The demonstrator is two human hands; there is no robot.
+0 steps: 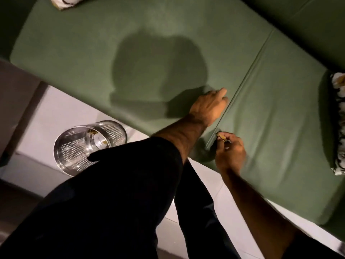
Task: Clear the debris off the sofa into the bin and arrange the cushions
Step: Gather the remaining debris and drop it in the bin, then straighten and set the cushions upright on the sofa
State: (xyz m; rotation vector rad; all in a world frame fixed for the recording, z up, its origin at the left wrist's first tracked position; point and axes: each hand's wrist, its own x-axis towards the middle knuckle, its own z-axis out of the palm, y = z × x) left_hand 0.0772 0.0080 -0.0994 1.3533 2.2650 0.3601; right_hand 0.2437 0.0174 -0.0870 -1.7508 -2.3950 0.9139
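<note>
The green sofa [130, 43] fills the upper view, with a seam [248, 73] between its two seat cushions. My left hand [208, 107] presses on the left seat cushion beside the seam, fingers curled down and holding nothing visible. My right hand [230, 152] is at the seam's front end, pinching a small brownish piece of debris [221, 137]. A perforated steel bin [87, 144] stands on the floor to the left, with a few scraps inside. One patterned cushion [338, 124] lies at the right edge; another [63, 1] shows at the top left.
Pale floor tiles [61, 113] lie between the sofa front and the bin. My dark trouser legs [121, 202] fill the lower middle, one knee overlapping the bin's rim. A brownish surface [16, 101] stands at the far left.
</note>
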